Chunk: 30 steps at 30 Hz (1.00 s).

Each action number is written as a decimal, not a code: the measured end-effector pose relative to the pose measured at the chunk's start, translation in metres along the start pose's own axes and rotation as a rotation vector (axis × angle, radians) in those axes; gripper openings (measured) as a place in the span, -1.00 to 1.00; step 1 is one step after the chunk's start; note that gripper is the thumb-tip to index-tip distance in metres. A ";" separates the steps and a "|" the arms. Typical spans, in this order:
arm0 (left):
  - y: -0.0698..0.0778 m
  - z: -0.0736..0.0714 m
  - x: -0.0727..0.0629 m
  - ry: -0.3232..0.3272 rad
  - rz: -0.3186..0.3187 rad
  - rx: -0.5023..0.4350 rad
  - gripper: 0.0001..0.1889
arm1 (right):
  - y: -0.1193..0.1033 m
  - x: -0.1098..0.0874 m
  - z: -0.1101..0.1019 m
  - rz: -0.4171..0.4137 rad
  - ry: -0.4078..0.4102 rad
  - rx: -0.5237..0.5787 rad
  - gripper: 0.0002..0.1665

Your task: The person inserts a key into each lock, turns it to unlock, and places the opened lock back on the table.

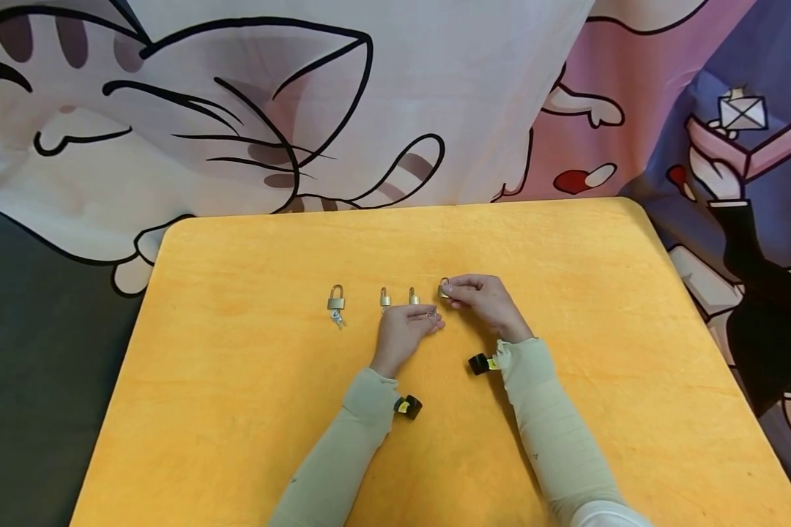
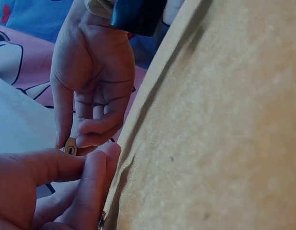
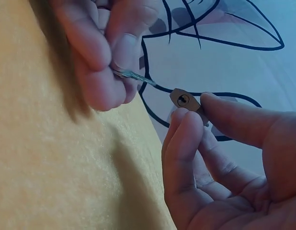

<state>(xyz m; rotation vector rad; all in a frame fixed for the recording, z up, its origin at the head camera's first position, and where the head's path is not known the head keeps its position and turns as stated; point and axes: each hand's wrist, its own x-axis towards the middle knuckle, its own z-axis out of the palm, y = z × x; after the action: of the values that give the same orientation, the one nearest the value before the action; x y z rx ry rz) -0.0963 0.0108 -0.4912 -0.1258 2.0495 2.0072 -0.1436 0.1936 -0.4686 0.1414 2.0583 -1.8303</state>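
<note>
My right hand [image 1: 484, 298] pinches a small brass padlock [image 3: 184, 99] between thumb and fingers. The padlock's keyhole faces my left hand [image 1: 406, 331]. A silver key [image 3: 134, 75] is pinched between the left thumb and fingertips, its tip pointing at the keyhole with a short gap between them. Left of the hands, a larger padlock [image 1: 336, 301] lies on the table with keys [image 1: 337, 318] just below it. Two smaller padlocks, one on the left [image 1: 385, 298] and one on the right [image 1: 414, 296], lie just beyond the left hand, which hides their lower ends.
The yellow-covered table [image 1: 250, 410] fills the space in front of me. A cartoon-printed curtain [image 1: 474, 95] hangs behind its far edge. Small black cameras sit at both wrists, one at the left [image 1: 410, 407] and one at the right [image 1: 480, 364].
</note>
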 end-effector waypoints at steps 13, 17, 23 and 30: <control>0.003 0.000 -0.001 -0.061 -0.127 -0.385 -0.62 | 0.005 -0.001 0.005 -0.019 -0.055 0.080 -0.59; 0.002 0.000 0.000 -0.043 -0.136 -0.411 -0.66 | 0.006 -0.001 0.006 -0.040 -0.076 0.086 -0.60; 0.002 -0.001 0.001 -0.028 -0.137 -0.413 -0.71 | 0.008 0.001 0.008 -0.058 -0.093 0.122 -0.61; 0.003 -0.002 0.002 -0.027 -0.140 -0.426 -0.68 | 0.007 0.001 0.010 -0.064 -0.092 0.100 -0.65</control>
<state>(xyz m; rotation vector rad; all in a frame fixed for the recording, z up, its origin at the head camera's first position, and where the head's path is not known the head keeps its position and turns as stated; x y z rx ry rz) -0.0995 0.0091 -0.4893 -0.3130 1.5213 2.3056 -0.1405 0.1847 -0.4765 0.0175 1.9315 -1.9412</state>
